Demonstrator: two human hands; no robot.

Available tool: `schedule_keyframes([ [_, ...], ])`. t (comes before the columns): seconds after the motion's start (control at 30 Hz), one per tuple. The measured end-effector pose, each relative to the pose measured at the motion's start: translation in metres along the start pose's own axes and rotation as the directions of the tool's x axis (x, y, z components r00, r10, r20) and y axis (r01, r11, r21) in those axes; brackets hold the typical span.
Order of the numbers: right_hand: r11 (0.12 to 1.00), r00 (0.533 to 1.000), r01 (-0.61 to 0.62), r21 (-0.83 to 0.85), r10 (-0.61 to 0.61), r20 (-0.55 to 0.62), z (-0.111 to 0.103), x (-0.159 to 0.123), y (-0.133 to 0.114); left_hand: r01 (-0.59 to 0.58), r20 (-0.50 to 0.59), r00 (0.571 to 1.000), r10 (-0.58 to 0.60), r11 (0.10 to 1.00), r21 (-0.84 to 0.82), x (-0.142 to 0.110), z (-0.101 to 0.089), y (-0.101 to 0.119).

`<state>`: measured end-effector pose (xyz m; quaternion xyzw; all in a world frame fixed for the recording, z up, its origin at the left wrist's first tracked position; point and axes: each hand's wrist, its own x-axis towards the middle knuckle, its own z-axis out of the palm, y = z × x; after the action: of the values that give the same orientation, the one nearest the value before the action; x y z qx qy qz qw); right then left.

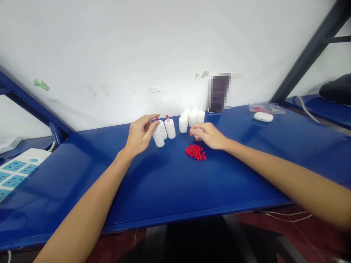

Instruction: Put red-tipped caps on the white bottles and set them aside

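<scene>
The two hands are held well apart. By the thumb and fingers of the left hand (141, 134), the top of a white squeeze bottle (158, 138) is met; whether it is gripped firmly or only touched cannot be told, since its tip is hidden by the thumb. Just beyond that hand, a second white bottle (164, 132) is partly covered by the first, and a red tip (157, 118) is seen between thumb and forefinger. Just to the right of these, between the hands, a red-tipped bottle (170, 129) is stood upright.

By the closed fingers of the right hand (207, 135), a white piece (197, 137) is clasped, mostly hidden from view. Beyond this hand, a cluster of white bottles (192, 117) is grouped near the wall (123, 54). On the near side of the same hand, small red caps (194, 151) are gathered in a loose pile on the blue tabletop (170, 193). Well to the right of it, a white earbud case (263, 117) is placed in front of a clear plastic bag (276, 108), in which red pieces are contained.
</scene>
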<state>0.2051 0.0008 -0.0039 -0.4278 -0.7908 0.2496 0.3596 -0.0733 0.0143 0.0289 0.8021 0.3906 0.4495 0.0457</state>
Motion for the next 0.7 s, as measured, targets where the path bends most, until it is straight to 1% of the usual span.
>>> schedule_keyframes([
  [0.1,1.000,1.000,-0.008,-0.005,0.008,0.001,0.001,0.000,0.000,-0.010,-0.144,0.989,0.013,1.000,0.021,-0.001,-0.003,0.007],
  [0.17,1.000,1.000,-0.017,-0.002,0.017,-0.001,0.001,0.000,0.001,-0.079,-0.216,0.972,0.094,0.994,0.076,-0.003,-0.003,0.016],
  [0.2,1.000,1.000,-0.019,0.002,0.019,-0.002,0.001,0.000,0.001,-0.134,-0.209,0.965,0.155,0.985,0.111,-0.005,-0.003,0.023],
  [0.27,1.000,1.000,-0.014,0.008,0.014,-0.002,0.001,0.001,0.001,-0.271,-0.127,0.949,0.288,0.953,0.136,-0.011,0.004,0.039],
  [0.3,1.000,1.000,-0.008,0.010,0.008,-0.004,0.001,0.001,0.001,-0.340,-0.049,0.936,0.348,0.933,0.120,-0.015,0.009,0.048],
  [0.33,1.000,1.000,-0.002,0.009,0.002,-0.004,0.001,0.001,0.001,-0.395,0.033,0.919,0.394,0.914,0.089,-0.020,0.017,0.057],
  [0.4,1.000,1.000,0.005,0.004,-0.005,-0.008,0.001,0.001,0.001,-0.461,0.164,0.878,0.449,0.887,0.036,-0.030,0.034,0.073],
  [0.47,1.000,1.000,0.006,0.004,-0.006,-0.009,0.001,0.000,0.001,-0.495,0.280,0.834,0.475,0.869,-0.001,-0.041,0.050,0.083],
  [0.53,1.000,1.000,0.005,0.005,-0.005,-0.007,0.001,0.000,0.000,-0.497,0.372,0.807,0.458,0.868,0.010,-0.048,0.062,0.088],
  [0.6,1.000,1.000,0.006,0.002,-0.006,-0.005,0.001,0.000,-0.001,-0.509,0.421,0.793,0.441,0.858,0.060,-0.052,0.067,0.089],
  [0.7,1.000,1.000,0.009,-0.012,-0.009,-0.004,0.001,0.000,-0.002,-0.554,0.466,0.764,0.446,0.823,0.122,-0.050,0.066,0.089],
])
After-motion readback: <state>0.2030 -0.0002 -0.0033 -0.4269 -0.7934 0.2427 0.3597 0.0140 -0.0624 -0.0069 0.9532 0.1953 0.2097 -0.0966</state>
